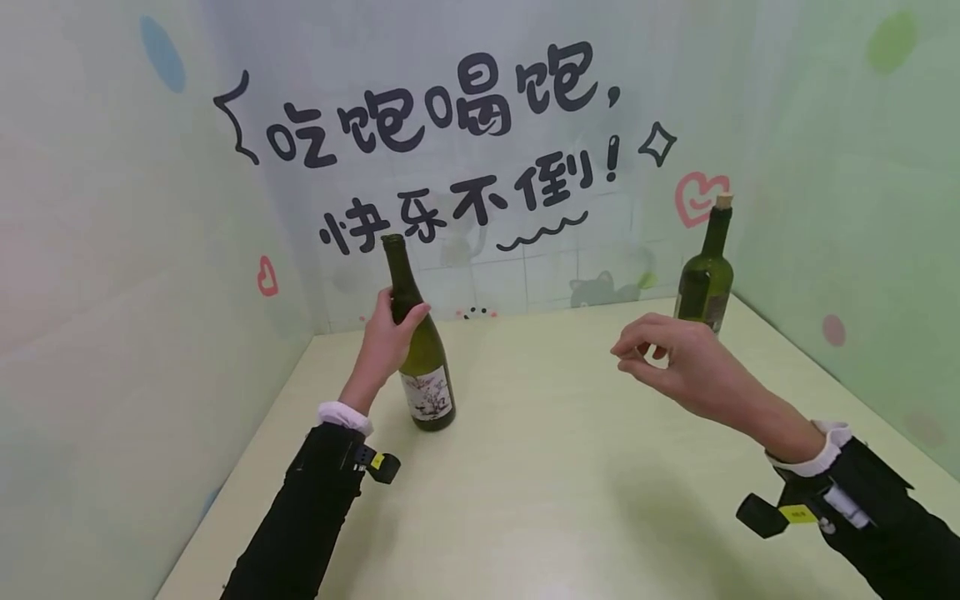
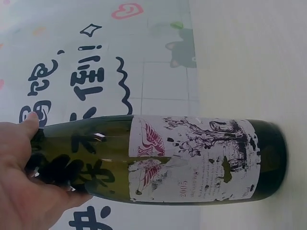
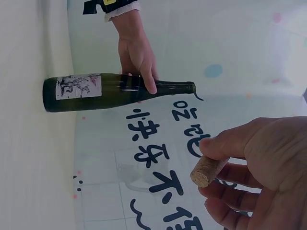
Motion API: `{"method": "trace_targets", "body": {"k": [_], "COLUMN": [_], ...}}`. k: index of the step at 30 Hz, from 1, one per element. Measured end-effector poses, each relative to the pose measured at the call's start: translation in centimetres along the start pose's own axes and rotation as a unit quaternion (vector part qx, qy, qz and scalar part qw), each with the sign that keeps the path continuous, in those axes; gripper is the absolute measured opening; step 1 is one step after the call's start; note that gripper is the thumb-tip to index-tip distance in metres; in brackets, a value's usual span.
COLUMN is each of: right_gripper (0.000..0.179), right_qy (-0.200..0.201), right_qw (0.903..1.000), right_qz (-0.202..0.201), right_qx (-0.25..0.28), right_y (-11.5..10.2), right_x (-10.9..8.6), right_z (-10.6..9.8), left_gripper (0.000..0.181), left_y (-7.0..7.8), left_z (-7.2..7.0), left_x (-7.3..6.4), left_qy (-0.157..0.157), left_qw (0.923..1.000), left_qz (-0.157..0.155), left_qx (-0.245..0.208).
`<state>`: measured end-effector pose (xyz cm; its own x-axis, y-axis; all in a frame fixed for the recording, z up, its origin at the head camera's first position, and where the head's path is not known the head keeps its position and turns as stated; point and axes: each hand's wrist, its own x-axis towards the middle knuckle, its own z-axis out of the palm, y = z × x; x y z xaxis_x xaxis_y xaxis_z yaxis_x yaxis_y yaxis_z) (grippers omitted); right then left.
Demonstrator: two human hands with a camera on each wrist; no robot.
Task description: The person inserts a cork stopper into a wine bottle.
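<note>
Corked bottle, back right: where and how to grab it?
Likely the neck, just below its cork, from the front-left: slim and unobstructed above wider shoulders; the corked bottle looks upright, and the right wall seems close on its other side. Its base is hidden.

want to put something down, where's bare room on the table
Bare table lies between the uncorked bottle and corked bottle, and nearer, between the sleeves. Crowded: around the uncorked bottle, gripped by the left hand, and the corked bottle, behind the right hand.

a table (image 1: 525, 467) carries an uncorked bottle (image 1: 426, 354) and a corked bottle (image 1: 707, 275).
</note>
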<state>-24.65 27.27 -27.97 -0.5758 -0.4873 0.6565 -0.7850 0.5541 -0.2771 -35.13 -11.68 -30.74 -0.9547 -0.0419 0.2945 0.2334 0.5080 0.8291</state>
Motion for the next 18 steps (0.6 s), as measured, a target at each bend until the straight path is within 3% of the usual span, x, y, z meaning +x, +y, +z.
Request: {"method": "trace_targets", "body": {"k": [4, 18], "right_gripper": [0.024, 0.023], "right_qy": [0.007, 0.030], "right_qw": [1.0000, 0.9994], "right_qz": [-0.003, -0.016], "right_qx": [-0.002, -0.009], "right_y": [-0.5, -2.1], "right_x": [0.4, 1.3], "right_z": [-0.4, -1.8], "left_gripper": [0.078, 0.069], "left_y": [0.8, 3.4], "left_z": [1.0, 4.2], "left_x": [-0.3, -2.1], "left_qy": [-0.025, -0.103], "left_qw": [0.9993, 0.9923], "left_qz": [0.004, 0.034], "left_qx": [-0.028, -0.060]}}
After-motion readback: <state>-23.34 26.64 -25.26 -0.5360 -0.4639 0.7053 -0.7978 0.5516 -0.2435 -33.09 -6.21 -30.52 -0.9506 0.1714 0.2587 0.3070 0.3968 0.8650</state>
